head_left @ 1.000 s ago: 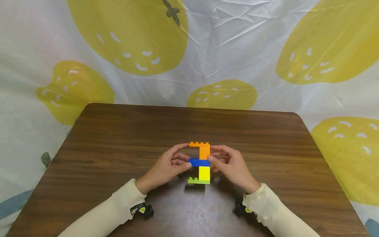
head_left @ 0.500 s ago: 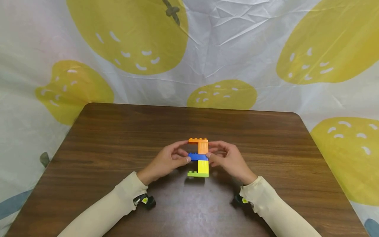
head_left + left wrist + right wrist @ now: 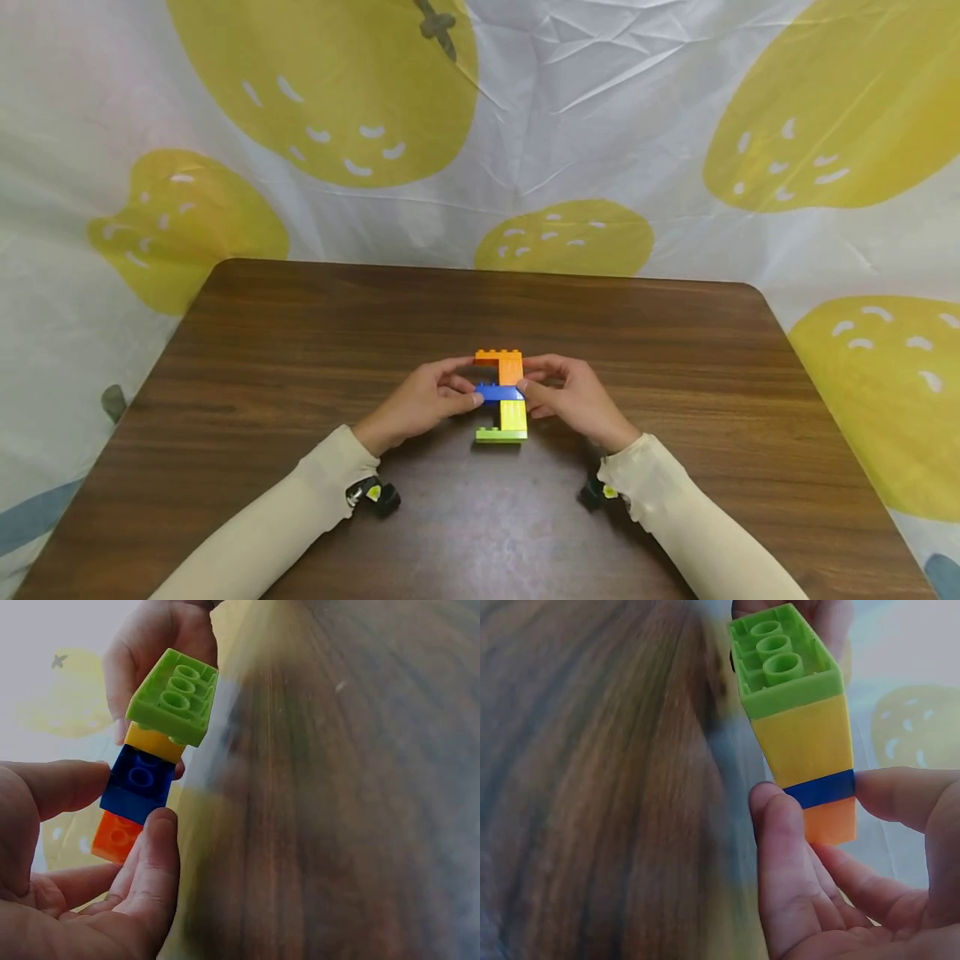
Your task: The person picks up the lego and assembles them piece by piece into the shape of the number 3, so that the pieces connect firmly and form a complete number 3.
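Both hands hold one building-block figure made of stacked toy bricks, in front of me in the head view. From the top it has orange bricks [image 3: 510,371], a long blue brick [image 3: 497,393], a yellow brick [image 3: 513,415] and a light green brick [image 3: 501,436]. My left hand [image 3: 423,400] pinches the free left end of the blue brick between thumb and fingers. On the other side my right hand [image 3: 577,400] grips the figure around the blue brick. The hollow underside of the green brick [image 3: 784,660] shows in both wrist views, so the figure is raised off the table.
A brown wood-grain table [image 3: 637,333] lies under the hands. Behind it hangs a white cloth [image 3: 585,108] with large yellow fruit prints. A small dark device [image 3: 375,493] is strapped under each wrist.
The brick figure and both hands have moved forward, away from me, and slightly left. Both hands keep their hold on it throughout.
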A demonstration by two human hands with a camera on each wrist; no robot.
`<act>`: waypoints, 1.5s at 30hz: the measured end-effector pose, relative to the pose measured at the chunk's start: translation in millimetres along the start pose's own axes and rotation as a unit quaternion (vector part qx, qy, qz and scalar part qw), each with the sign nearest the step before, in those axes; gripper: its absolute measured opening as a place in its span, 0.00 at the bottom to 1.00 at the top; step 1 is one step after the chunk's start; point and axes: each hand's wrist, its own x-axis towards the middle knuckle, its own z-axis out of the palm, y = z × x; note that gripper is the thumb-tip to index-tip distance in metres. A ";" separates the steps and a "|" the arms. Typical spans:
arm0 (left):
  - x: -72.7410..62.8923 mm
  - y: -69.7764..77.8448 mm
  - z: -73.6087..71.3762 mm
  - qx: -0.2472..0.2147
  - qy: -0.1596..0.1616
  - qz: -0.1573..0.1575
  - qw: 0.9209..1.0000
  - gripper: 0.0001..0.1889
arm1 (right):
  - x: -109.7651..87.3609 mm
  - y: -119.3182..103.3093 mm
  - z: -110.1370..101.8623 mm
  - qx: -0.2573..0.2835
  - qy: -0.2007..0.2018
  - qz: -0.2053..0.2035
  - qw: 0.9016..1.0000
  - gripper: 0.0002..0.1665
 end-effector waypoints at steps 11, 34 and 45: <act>8.0 -1.3 -1.2 0.024 -0.003 -0.033 0.999 0.39 | 6.3 3.8 -0.3 -0.026 -0.024 0.043 0.998 0.29; 11.5 -1.2 -3.7 0.010 0.003 -0.037 0.999 0.35 | 8.8 -0.1 0.0 -0.036 -0.027 0.055 0.997 0.28; 8.7 -2.6 -0.7 0.020 0.020 -0.029 0.999 0.33 | 7.9 -0.3 -1.6 -0.027 -0.020 0.049 0.998 0.28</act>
